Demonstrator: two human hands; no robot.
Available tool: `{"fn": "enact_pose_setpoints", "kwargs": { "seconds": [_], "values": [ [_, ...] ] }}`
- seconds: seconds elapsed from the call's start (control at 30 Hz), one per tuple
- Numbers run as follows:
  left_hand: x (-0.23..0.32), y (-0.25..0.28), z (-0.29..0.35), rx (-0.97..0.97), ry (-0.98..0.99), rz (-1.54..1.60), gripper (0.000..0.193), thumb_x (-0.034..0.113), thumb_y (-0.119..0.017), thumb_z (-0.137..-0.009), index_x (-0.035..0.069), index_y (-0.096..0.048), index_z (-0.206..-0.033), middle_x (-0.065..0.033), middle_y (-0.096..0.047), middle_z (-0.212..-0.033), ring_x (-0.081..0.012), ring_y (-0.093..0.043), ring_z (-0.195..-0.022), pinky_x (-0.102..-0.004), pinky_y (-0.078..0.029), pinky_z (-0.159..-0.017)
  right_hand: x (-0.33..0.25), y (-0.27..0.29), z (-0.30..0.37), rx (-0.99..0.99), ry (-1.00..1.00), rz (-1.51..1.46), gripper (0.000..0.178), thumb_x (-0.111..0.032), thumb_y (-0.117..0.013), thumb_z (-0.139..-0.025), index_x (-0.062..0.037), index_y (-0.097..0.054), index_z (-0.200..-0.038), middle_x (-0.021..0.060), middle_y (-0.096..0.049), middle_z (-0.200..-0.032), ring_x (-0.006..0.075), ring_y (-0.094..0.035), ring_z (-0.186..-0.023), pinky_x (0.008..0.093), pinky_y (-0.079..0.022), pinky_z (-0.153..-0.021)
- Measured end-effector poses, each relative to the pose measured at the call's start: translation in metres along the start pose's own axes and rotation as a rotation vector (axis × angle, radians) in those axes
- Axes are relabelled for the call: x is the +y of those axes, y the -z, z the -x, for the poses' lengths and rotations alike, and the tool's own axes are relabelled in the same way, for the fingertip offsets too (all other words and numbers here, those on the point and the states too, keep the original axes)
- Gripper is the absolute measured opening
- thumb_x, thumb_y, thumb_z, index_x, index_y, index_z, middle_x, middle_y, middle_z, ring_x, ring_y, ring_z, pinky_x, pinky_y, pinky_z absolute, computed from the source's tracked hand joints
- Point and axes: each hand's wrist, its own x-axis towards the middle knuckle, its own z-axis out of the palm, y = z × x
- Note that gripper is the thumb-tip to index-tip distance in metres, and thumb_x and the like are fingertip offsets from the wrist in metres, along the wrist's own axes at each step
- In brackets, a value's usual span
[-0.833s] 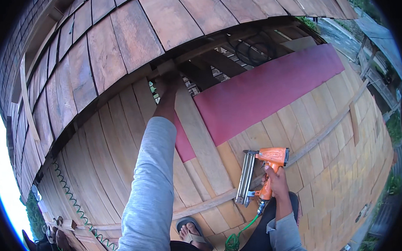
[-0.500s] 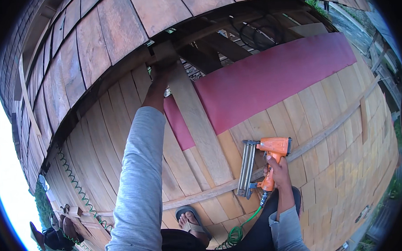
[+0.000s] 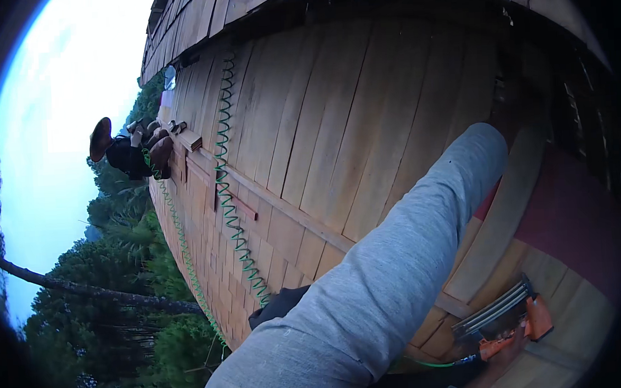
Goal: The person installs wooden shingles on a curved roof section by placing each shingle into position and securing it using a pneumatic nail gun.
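My left arm in a grey sleeve stretches across to the shadowed top of a loose wooden board [image 3: 506, 220]. My left hand [image 3: 516, 109] is dim there at the board's upper end, and its fingers cannot be made out. At the lower right my right hand [image 3: 506, 354] is wrapped round the handle of an orange nail gun [image 3: 538, 318]. The gun's metal magazine points toward the board, and a green air hose joins its handle. The board lies over a red sheet [image 3: 568, 214] and the wooden shingles.
A batten [image 3: 308, 222] crosses the sloping shingle roof. A coiled green hose [image 3: 226, 170] runs down it. Farther left another person [image 3: 132, 150] in a wide hat sits by stacked wood pieces [image 3: 189, 139]. Trees [image 3: 139, 243] stand beyond the roof's edge; older shingles [image 3: 223, 14] overhang above.
My view has swung left, bringing the other person and trees further in. The board, red sheet and nail gun now sit at the right. My right hand still holds the nail gun.
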Motion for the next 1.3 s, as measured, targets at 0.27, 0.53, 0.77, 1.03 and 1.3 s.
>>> {"fn": "enact_pose_setpoints", "kwargs": {
  "seconds": [0.27, 0.53, 0.77, 1.03, 1.3],
  "values": [
    [0.060, -0.030, -0.001, 0.006, 0.004, 0.074, 0.063, 0.032, -0.070, -0.095, 0.005, -0.053, -0.150, -0.0175, -0.066, -0.133, -0.0318, -0.069, -0.118, -0.0420, -0.058, -0.100, -0.004, 0.020, -0.011, 0.178, 0.031, 0.066, 0.070, -0.056, -0.068, -0.100, -0.0041, -0.053, -0.145, 0.0056, -0.059, -0.117, 0.0153, -0.058, -0.090, 0.0348, -0.053, -0.075],
    [0.084, -0.006, 0.010, 0.004, 0.044, 0.056, 0.059, 0.034, -0.063, -0.101, 0.006, -0.052, -0.151, -0.0177, -0.066, -0.134, -0.0333, -0.069, -0.117, -0.0421, -0.059, -0.100, 0.020, 0.021, -0.022, 0.171, 0.051, -0.038, 0.071, -0.056, -0.071, -0.097, -0.0063, -0.054, -0.144, 0.0055, -0.057, -0.116, 0.0155, -0.057, -0.089, 0.0331, -0.050, -0.072],
    [0.105, 0.029, 0.039, 0.015, 0.097, 0.055, 0.056, 0.037, -0.057, -0.106, 0.007, -0.052, -0.153, -0.0179, -0.066, -0.135, -0.0346, -0.070, -0.116, -0.0421, -0.059, -0.099, 0.033, 0.027, -0.023, 0.145, -0.022, -0.143, 0.073, -0.057, -0.073, -0.095, -0.0059, -0.054, -0.143, 0.0071, -0.056, -0.120, 0.0184, -0.057, -0.091, 0.0339, -0.048, -0.073],
    [0.170, 0.093, 0.071, 0.039, 0.021, 0.076, 0.053, 0.039, -0.050, -0.111, 0.007, -0.051, -0.154, -0.0182, -0.066, -0.137, -0.0361, -0.071, -0.115, -0.0422, -0.060, -0.098, 0.007, 0.015, -0.020, 0.081, -0.053, -0.234, 0.064, -0.047, -0.074, -0.096, -0.0062, -0.056, -0.142, 0.0051, -0.057, -0.116, 0.0114, -0.050, -0.078, 0.0275, -0.044, -0.064],
    [0.156, 0.052, 0.036, -0.090, -0.245, -0.258, 0.078, 0.054, -0.070, -0.096, -0.002, -0.054, -0.148, -0.0241, -0.062, -0.144, -0.0397, -0.057, -0.136, -0.0466, -0.052, -0.110, -0.044, -0.043, 0.010, -0.054, -0.103, -0.514, 0.043, -0.030, -0.078, -0.099, -0.0050, -0.058, -0.127, 0.0044, -0.055, -0.096, 0.0145, -0.056, -0.061, 0.0324, -0.049, -0.055]
  ]
}}
